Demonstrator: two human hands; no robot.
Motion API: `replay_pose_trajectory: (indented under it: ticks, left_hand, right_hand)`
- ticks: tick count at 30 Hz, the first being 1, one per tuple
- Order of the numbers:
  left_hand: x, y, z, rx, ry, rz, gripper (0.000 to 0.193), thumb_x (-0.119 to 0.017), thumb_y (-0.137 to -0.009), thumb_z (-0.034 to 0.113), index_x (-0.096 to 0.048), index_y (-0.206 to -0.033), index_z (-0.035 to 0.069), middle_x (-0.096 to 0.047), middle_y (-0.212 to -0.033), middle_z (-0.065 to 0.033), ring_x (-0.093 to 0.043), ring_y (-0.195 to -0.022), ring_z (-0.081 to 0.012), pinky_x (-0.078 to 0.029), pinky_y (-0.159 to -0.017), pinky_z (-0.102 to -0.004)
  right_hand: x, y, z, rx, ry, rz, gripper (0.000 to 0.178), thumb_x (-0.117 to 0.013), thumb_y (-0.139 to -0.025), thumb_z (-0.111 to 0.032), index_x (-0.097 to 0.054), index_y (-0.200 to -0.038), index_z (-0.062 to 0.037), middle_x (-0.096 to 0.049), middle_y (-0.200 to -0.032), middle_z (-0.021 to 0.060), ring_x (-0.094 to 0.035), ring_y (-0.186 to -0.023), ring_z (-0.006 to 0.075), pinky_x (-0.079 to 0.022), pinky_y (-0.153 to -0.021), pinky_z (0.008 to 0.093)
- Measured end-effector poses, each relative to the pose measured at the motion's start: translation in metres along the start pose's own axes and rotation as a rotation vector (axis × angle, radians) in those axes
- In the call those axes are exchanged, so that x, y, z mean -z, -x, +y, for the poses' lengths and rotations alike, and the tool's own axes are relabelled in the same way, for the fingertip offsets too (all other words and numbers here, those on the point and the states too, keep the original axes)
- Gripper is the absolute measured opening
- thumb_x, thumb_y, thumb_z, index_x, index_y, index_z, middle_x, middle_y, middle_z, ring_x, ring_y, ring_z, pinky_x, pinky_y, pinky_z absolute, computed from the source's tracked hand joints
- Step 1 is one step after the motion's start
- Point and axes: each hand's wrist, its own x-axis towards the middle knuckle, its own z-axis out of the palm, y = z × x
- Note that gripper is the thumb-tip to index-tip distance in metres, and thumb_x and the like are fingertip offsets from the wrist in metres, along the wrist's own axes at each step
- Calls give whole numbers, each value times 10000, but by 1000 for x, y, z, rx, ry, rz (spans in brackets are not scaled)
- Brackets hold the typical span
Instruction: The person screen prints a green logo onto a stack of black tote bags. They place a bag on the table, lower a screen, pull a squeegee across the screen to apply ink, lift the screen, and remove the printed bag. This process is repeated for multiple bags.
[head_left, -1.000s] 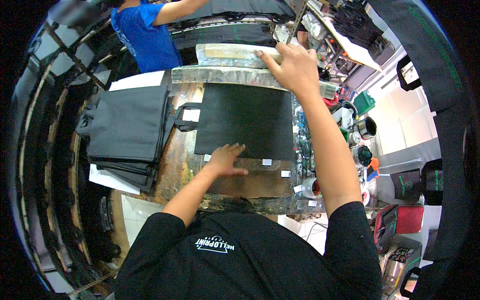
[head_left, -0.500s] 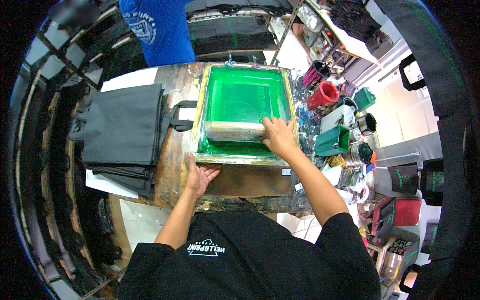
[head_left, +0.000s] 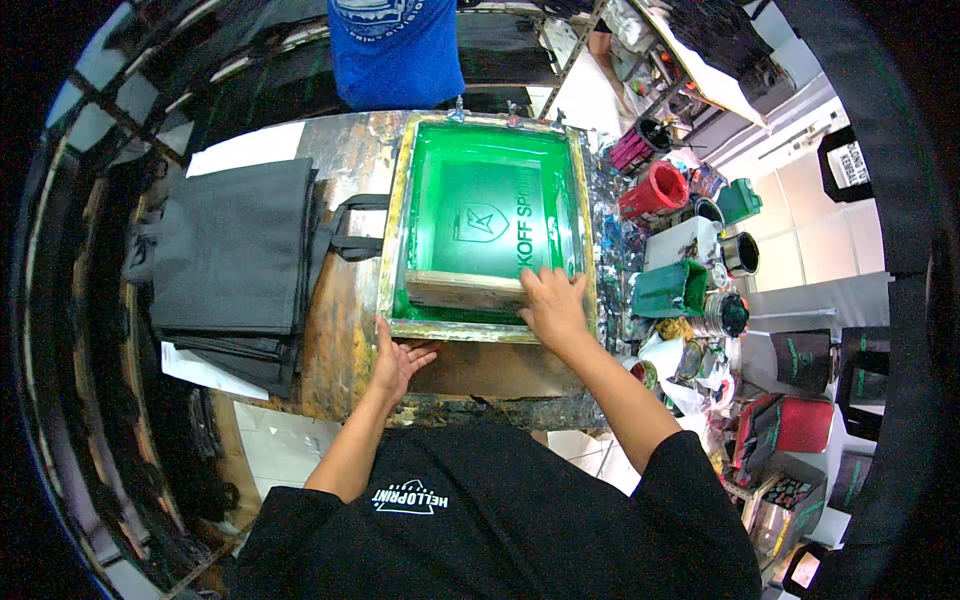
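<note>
A wooden-framed printing screen (head_left: 390, 230) lies on the table in front of me, its mesh coated with green ink (head_left: 450, 150). Dark lettering and a shield emblem show through the mesh. Across its near part stands a wooden squeegee (head_left: 465, 291), and my right hand (head_left: 556, 312) is closed round that tool's right end. At the screen's near left corner is my left hand (head_left: 398, 362), palm up. Its thumb points up against the frame's corner, and its fingers stretch out just below the near edge. Black straps (head_left: 355, 230) stick out from under the screen's left side.
Black fabric bags (head_left: 235, 250) are stacked left of the screen. Ink containers crowd the right, including a red tub (head_left: 660, 190) and a green one (head_left: 668, 290). Clamps (head_left: 457, 110) sit at the screen's far edge. Beyond the table stands a person in a blue shirt (head_left: 400, 60).
My right hand has drawn the squeegee toward me, and its tilt has changed. The emblem and lettering show more clearly. My left hand stays by the corner. The blue-shirted person appears farther right.
</note>
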Motion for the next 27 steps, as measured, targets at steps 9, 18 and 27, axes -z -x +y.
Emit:
replay_pose_trajectory:
  ticks: [9,18,27]
  left_hand:
    - [-9,6,14,39,-51,31,1257,-252,-916,949,-116,-1653,-60,-371,-1605,-341,-512,-1422,-446,-460,-1162,-521]
    - [0,3,3,135,21,60,1242,-250,-905,959,-189,-1651,-32,-476,-1553,-305,-574,-1351,-431,-476,-1133,-529]
    - [8,-14,5,247,-36,66,1255,-151,-892,971,-327,-1592,-56,-597,-1423,-318,-655,-1251,-423,-532,-1065,-488]
  right_hand:
    - [-19,-101,43,-40,42,89,682,-924,-728,-231,-569,-1308,-166,-634,-1137,74,-603,-1133,298,-369,-930,576]
    - [-37,-245,105,-56,106,9,699,-933,-741,-286,-571,-1330,-185,-665,-1169,79,-623,-1166,313,-385,-962,629]
    - [-46,-311,140,-66,96,-78,776,-922,-776,-318,-547,-1442,-185,-657,-1248,78,-595,-1260,314,-386,-1029,677]
